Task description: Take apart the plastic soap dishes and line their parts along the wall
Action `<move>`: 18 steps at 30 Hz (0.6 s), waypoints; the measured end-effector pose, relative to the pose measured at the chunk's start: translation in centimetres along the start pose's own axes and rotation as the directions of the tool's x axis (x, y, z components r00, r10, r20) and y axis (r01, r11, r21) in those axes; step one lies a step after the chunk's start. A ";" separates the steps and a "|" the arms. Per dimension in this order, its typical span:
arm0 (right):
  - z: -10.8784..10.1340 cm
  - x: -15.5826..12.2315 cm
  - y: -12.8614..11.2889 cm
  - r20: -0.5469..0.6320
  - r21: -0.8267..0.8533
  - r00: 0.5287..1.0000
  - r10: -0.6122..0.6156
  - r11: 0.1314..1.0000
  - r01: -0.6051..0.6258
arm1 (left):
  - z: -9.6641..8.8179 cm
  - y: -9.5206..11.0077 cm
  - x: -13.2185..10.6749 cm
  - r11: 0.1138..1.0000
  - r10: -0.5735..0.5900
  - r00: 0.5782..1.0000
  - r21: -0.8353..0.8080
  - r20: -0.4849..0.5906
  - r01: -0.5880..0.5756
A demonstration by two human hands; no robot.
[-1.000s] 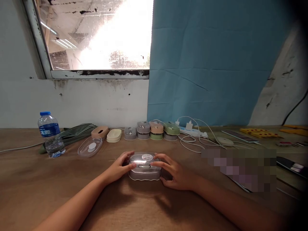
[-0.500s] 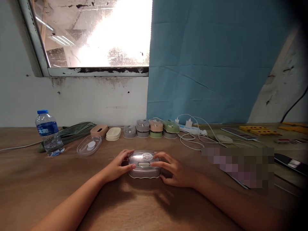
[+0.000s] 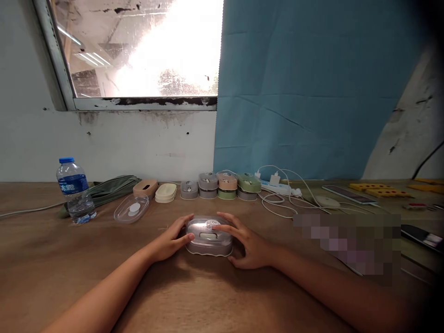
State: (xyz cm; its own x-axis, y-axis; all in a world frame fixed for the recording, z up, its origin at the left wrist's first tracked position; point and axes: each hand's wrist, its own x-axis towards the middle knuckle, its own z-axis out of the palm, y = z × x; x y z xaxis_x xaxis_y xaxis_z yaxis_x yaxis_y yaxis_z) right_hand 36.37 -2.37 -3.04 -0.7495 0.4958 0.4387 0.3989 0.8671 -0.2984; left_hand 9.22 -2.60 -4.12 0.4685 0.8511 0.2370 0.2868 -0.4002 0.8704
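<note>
A grey, rounded plastic box [image 3: 208, 248] with a clear slotted lid stands on the table in front of me. A round silvery sticker [image 3: 210, 225] is on the lid. My left hand [image 3: 173, 238] grips the box's left end, thumb on the near side of the lid and fingers round the far corner. Over the right end, my right hand [image 3: 248, 243] spreads its fingers. Its index fingertip touches the lid by the sticker, another finger reaches the far edge, and the thumb lies low by the near right corner.
Behind stand stacked lidded boxes [image 3: 227, 182], cream trays [image 3: 166, 192], a peach box [image 3: 144, 188] and a loose clear lid [image 3: 129, 212]. A water bottle [image 3: 75, 196] is at left. White cables [image 3: 277, 210], a power strip [image 3: 275, 187] and a phone [image 3: 348, 194] lie right.
My right hand's fingers have spread wider, one shifting to the lid's far edge and the index back from the slot toward the sticker. The view has turned slightly left.
</note>
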 end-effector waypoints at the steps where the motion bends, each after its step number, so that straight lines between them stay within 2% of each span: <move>1: 0.1 0.6 0.3 0.026 0.033 0.999 -0.030 0.999 0.030 | 0.1 0.0 0.1 1.000 0.001 1.000 -0.023 -0.030 -0.002; 3: 0.2 2.1 1.2 0.074 0.099 0.992 -0.101 0.991 0.093 | 0.0 0.1 0.3 0.997 -0.002 0.988 -0.073 -0.151 -0.009; 5: 0.6 3.6 2.1 0.094 0.145 0.983 -0.160 0.979 0.145 | -0.5 0.2 0.6 0.993 0.001 0.935 -0.108 -0.353 -0.042; 7: 1.2 4.8 2.8 0.078 0.161 0.977 -0.197 0.970 0.183 | -1.3 0.1 0.8 0.988 0.011 0.823 -0.118 -0.569 -0.095; 10: 2.6 6.4 3.5 0.004 0.128 0.978 -0.209 0.970 0.207 | -2.9 -0.4 0.9 0.977 -0.003 0.596 -0.131 -0.803 -0.171; 12: 3.6 7.9 3.8 -0.078 0.081 0.980 -0.180 0.979 0.187 | -4.0 -0.8 0.9 0.965 -0.038 0.460 -0.153 -0.887 -0.215; 14: 4.3 10.0 3.9 -0.190 0.017 0.975 -0.115 0.993 0.121 | -4.7 -1.2 1.0 0.949 -0.076 0.357 -0.177 -0.931 -0.260; 16: 4.8 12.8 4.2 -0.302 -0.077 0.953 -0.018 0.997 -0.006 | -5.1 -1.4 1.0 0.932 -0.141 0.290 -0.226 -0.947 -0.285; 18: 4.9 15.9 4.6 -0.392 -0.213 0.909 0.141 0.947 -0.239 | -5.2 -1.6 1.1 0.916 -0.223 0.257 -0.292 -0.940 -0.276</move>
State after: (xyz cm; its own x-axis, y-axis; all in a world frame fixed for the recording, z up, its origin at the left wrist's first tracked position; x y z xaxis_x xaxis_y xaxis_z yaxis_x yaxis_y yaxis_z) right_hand 23.63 9.26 -1.60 -0.4180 0.5920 0.6890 0.6693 0.7135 -0.2071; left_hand 4.90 0.80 -3.01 -0.7291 0.6277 0.2729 -0.1111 -0.5020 0.8577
